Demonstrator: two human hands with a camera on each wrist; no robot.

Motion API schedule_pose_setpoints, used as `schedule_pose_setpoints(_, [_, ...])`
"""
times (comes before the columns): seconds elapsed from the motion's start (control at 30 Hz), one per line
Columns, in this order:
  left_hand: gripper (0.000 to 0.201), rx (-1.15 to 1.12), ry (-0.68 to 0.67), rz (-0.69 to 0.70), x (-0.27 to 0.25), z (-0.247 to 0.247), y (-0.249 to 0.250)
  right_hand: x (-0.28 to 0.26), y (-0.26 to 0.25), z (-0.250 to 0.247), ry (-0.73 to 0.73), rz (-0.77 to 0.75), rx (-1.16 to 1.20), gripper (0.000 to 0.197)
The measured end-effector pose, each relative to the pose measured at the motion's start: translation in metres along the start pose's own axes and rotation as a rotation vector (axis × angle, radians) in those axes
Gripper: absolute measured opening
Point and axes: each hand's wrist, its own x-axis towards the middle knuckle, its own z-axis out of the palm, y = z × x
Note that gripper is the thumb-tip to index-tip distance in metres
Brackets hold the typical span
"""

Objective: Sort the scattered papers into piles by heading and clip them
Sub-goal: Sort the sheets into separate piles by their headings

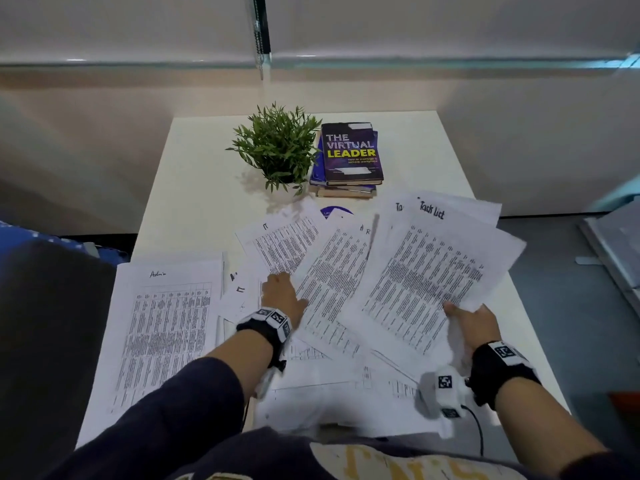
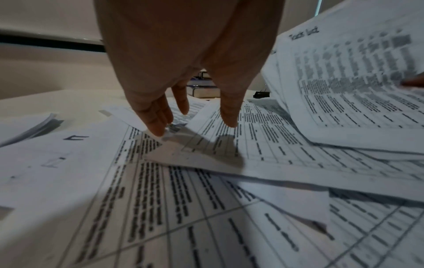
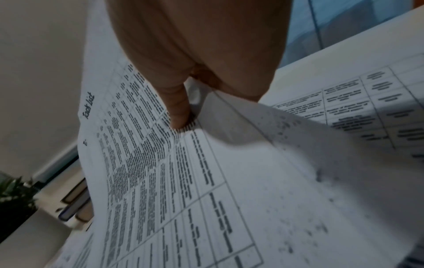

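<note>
My right hand [image 1: 465,315] [image 3: 183,112] pinches a few sheets headed "Task list" [image 1: 429,271] [image 3: 146,163] by their near edge and holds them lifted over the right side of the white table [image 1: 194,188]. My left hand [image 1: 282,292] [image 2: 183,116] reaches with straight fingers down onto the loose printed sheets [image 1: 332,271] [image 2: 229,145] in the middle, fingertips touching paper. A neat pile headed "Admin" [image 1: 162,327] lies at the left. A black binder clip [image 2: 261,94] sits behind the sheets.
A small potted plant [image 1: 277,147] and a stack of books [image 1: 349,157] stand at the back of the table. More sheets overlap along the near edge [image 1: 346,393]. A dark chair [image 1: 45,306] is at the left, grey floor at the right.
</note>
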Motion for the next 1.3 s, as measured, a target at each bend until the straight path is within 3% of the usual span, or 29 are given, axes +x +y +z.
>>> schedule_pose_setpoints(0.07, [0.079, 0.003, -0.004, -0.050, 0.003, 0.002, 0.005, 0.004, 0.002, -0.001, 0.012, 0.006, 0.026, 0.085])
schedule_pose_setpoints(0.17, [0.078, -0.087, -0.070, -0.108, 0.010, -0.001, 0.007, 0.007, 0.008, 0.002, -0.006, 0.014, 0.076, 0.045])
schedule_pose_setpoints(0.2, [0.073, -0.123, -0.097, -0.107, 0.012, -0.001, 0.006, 0.007, 0.009, 0.003, -0.011, 0.012, 0.099, 0.040])
schedule_pose_setpoints(0.27, [0.051, -0.164, -0.093, -0.062, 0.013, -0.005, 0.006, 0.004, 0.006, 0.007, -0.029, 0.025, 0.114, 0.044])
schedule_pose_setpoints(0.4, [0.016, -0.263, 0.011, 0.000, 0.007, -0.013, 0.007, 0.003, -0.002, 0.010, -0.026, 0.085, 0.043, 0.078])
schedule_pose_setpoints(0.53, [0.022, -0.354, 0.078, -0.084, -0.002, -0.020, -0.003, 0.002, -0.007, 0.014, -0.017, 0.083, 0.125, 0.084])
schedule_pose_setpoints(0.63, [0.022, -0.406, 0.021, -0.145, -0.007, -0.019, -0.022, -0.002, -0.011, 0.015, -0.022, 0.042, 0.121, 0.088])
schedule_pose_setpoints(0.77, [0.007, -0.444, -0.055, -0.197, -0.018, -0.025, -0.036, -0.006, -0.014, 0.017, -0.086, 0.006, 0.138, 0.093])
schedule_pose_setpoints(0.87, [0.031, -0.551, -0.113, -0.243, -0.026, -0.030, -0.034, -0.016, -0.021, 0.019, -0.152, 0.031, 0.189, 0.095])
schedule_pose_setpoints(0.97, [0.063, -0.522, -0.174, -0.219, -0.030, -0.031, -0.032, -0.020, -0.023, 0.023, -0.218, 0.076, 0.194, 0.096])
schedule_pose_setpoints(1.0, [0.064, -0.505, -0.196, -0.209, -0.032, -0.031, -0.031, -0.023, -0.024, 0.026, -0.239, 0.101, 0.198, 0.095])
schedule_pose_setpoints(1.17, [0.023, -0.376, -0.066, -0.075, -0.037, -0.037, -0.024, -0.031, -0.021, 0.042, -0.334, 0.079, 0.169, 0.093])
schedule_pose_setpoints(1.3, [0.018, -0.506, 0.030, -0.067, -0.044, -0.060, -0.026, -0.036, -0.023, 0.059, -0.378, 0.069, 0.196, 0.094])
